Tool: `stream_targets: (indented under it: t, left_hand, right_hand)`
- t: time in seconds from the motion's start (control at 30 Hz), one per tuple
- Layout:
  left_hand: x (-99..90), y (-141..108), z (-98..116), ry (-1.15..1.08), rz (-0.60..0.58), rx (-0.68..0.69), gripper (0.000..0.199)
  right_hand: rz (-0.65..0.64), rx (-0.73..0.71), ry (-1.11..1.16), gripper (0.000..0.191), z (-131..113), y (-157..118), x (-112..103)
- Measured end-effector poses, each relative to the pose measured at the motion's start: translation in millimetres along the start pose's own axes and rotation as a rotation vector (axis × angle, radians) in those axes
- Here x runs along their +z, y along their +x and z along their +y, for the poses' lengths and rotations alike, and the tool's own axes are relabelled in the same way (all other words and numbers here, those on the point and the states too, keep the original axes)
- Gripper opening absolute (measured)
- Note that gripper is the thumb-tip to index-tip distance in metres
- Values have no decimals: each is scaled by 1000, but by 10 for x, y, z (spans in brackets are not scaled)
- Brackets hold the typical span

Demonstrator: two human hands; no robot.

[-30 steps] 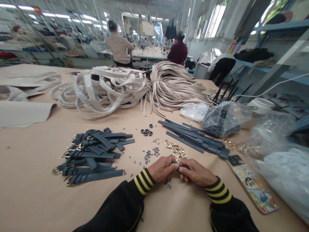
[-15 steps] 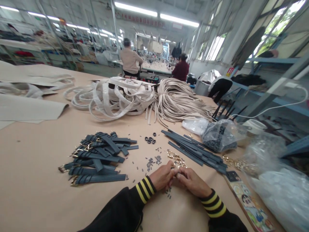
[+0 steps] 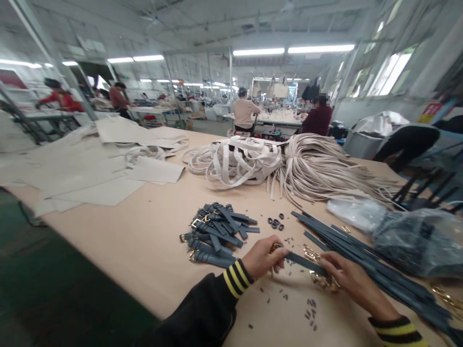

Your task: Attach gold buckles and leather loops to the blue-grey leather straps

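Spanning newly parted hands (image 3: 263, 259), dark strap (image 3: 303, 261)

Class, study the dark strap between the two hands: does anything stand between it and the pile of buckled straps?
Yes: the left hand, which holds the dark strap at one end, lies between it and the pile of buckled straps. No other obstacle shows there, though the hand hides part of the gap. The black rings sit farther back.

Black sleeves (image 3: 200, 308) end in black cuffs (image 3: 238, 278) banded with yellow stripes, apparently ribbed knit.
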State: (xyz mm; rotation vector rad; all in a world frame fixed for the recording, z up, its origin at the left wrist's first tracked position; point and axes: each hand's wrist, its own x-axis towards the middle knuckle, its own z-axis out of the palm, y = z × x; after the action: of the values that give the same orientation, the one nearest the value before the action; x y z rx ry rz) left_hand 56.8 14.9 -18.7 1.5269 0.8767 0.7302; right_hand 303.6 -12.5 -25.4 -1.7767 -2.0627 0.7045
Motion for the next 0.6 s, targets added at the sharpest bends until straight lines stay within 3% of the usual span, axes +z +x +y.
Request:
stream_targets:
  t: [0.07, 0.13, 0.2, 0.27, 0.33, 0.47, 0.6]
  left_hand:
    - [-366, -49, 189, 155, 115, 13, 26]
    - [-776, -88, 342, 376, 242, 29, 29]
    - [-1184, -102, 411, 644, 369, 23, 33]
    - [-1539, -91, 389, 960, 469, -78, 37]
    - [-1804, -68, 300, 1046, 482, -144, 34]
    - [-2032, -24, 81, 1115, 477, -266, 24]
    - [-1970, 1, -4, 1176, 548, -302, 25]
  right_hand:
    - [154, 175, -267, 27, 288, 40, -45]
    - [200, 189, -436, 26, 520, 38, -43]
    - [206, 184, -505, 25, 644, 18, -20]
    - [175, 221, -484, 22, 676, 11, -8]
    - [107, 246, -432, 17, 675, 29, -16]
    - [53, 209, -426, 14, 716, 68, -34]
    - [106, 233, -421, 9, 709, 45, -48]
